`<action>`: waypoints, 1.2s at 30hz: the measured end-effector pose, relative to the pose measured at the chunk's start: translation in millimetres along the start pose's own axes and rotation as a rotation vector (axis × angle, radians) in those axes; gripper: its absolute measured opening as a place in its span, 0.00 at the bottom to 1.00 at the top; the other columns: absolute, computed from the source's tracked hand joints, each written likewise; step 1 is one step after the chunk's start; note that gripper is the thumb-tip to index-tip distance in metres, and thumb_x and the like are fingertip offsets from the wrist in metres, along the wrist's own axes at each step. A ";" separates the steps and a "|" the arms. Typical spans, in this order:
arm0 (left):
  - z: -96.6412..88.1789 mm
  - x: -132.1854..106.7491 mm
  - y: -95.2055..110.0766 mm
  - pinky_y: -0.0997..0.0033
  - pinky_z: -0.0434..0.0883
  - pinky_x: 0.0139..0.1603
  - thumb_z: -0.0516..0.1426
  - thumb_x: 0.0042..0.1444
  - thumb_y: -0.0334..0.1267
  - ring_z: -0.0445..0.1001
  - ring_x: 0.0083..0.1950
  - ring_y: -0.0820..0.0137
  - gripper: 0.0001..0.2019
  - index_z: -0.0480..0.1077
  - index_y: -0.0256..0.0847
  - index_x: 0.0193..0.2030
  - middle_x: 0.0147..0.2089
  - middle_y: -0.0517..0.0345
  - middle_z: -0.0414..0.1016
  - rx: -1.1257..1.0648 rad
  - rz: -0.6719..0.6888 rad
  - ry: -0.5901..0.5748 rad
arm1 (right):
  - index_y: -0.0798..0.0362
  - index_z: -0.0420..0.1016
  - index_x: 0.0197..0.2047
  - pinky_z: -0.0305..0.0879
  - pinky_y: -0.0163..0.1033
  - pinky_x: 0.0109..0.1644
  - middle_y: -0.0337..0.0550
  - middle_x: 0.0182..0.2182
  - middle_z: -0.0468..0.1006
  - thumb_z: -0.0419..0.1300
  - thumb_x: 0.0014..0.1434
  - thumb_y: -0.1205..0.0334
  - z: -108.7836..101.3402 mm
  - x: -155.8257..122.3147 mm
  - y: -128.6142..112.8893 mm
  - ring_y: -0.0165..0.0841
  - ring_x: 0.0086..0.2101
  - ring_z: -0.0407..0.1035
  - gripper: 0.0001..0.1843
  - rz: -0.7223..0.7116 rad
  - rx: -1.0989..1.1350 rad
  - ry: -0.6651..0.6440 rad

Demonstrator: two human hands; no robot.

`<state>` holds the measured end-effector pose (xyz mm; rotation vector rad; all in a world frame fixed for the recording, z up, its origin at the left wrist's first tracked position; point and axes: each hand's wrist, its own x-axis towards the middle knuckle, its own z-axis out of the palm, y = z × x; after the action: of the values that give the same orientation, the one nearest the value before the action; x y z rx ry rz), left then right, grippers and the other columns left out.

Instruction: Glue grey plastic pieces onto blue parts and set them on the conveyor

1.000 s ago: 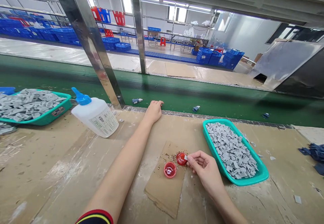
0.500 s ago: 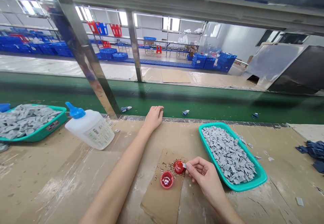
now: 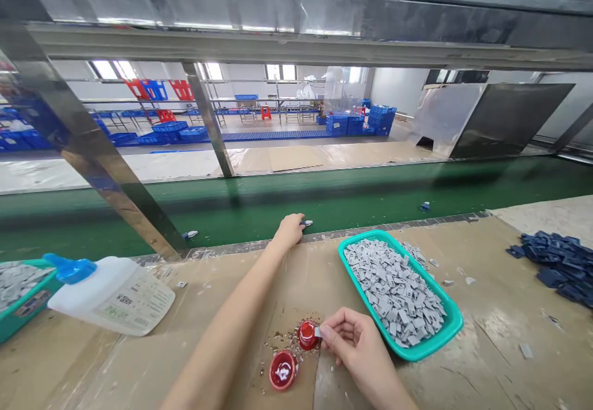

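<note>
The right hand (image 3: 345, 342) is in a narrow pinch, holding a small flat grey plastic piece (image 3: 317, 331) between thumb and forefinger, right at the rim of a round glossy red cup (image 3: 308, 334). At 12 o'clock from it, the left hand (image 3: 290, 231) rests open and empty on the far edge of the workbench, fingertips just beside a small blue-and-white part (image 3: 306, 223).

A second round glossy red cup (image 3: 283, 370) sits at 7 o'clock from the first. Both stand on a brown cardboard sheet (image 3: 301, 391) scattered with crumbs. At 2 o'clock from the right hand lies a teal plastic tray (image 3: 445, 330) heaped with grey pieces. At 10 o'clock lies a white plastic bottle with a blue nozzle (image 3: 111, 296), and past it a second teal tray (image 3: 28, 317). A pile of dark blue parts (image 3: 556, 268) lies at 3 o'clock from the first tray. A green conveyor belt (image 3: 324, 206) runs along the bench's far side.
</note>
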<state>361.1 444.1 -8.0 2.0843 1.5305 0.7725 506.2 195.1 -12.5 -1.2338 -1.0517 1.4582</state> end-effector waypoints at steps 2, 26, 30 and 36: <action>-8.8 -18.0 -1.7 0.56 0.68 0.51 0.56 0.57 0.40 0.73 0.48 0.58 0.18 0.70 0.35 0.52 0.46 0.44 0.74 -0.118 -0.016 0.000 | 0.57 0.71 0.28 0.60 0.31 0.22 0.46 0.23 0.77 0.66 0.49 0.44 -2.0 -1.0 -1.9 0.32 0.26 0.69 0.22 0.002 0.012 0.000; -38.0 -212.5 92.3 0.70 0.77 0.38 0.65 0.43 0.27 0.79 0.38 0.64 0.09 0.76 0.39 0.33 0.38 0.54 0.81 -0.932 -0.165 -0.055 | 0.53 0.70 0.31 0.59 0.31 0.28 0.40 0.24 0.74 0.63 0.55 0.48 -13.9 -22.9 -38.6 0.30 0.27 0.65 0.16 -0.137 0.098 0.006; -36.4 -214.5 93.1 0.70 0.77 0.37 0.66 0.42 0.28 0.79 0.35 0.65 0.09 0.77 0.38 0.33 0.38 0.54 0.81 -0.945 -0.195 -0.082 | 0.53 0.70 0.31 0.60 0.31 0.30 0.40 0.24 0.73 0.63 0.56 0.49 -14.2 -22.5 -39.6 0.30 0.27 0.65 0.16 -0.144 0.078 -0.010; -31.2 -217.0 95.9 0.71 0.78 0.37 0.66 0.43 0.28 0.79 0.34 0.67 0.08 0.77 0.38 0.33 0.37 0.54 0.81 -1.010 -0.223 -0.127 | 0.54 0.70 0.31 0.61 0.32 0.29 0.40 0.24 0.73 0.63 0.56 0.49 -18.1 -19.1 -36.9 0.30 0.27 0.67 0.16 -0.124 0.011 -0.065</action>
<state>358.2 209.3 38.1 1.1636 0.9483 1.0133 529.9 184.8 24.8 -1.0998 -1.1424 1.4144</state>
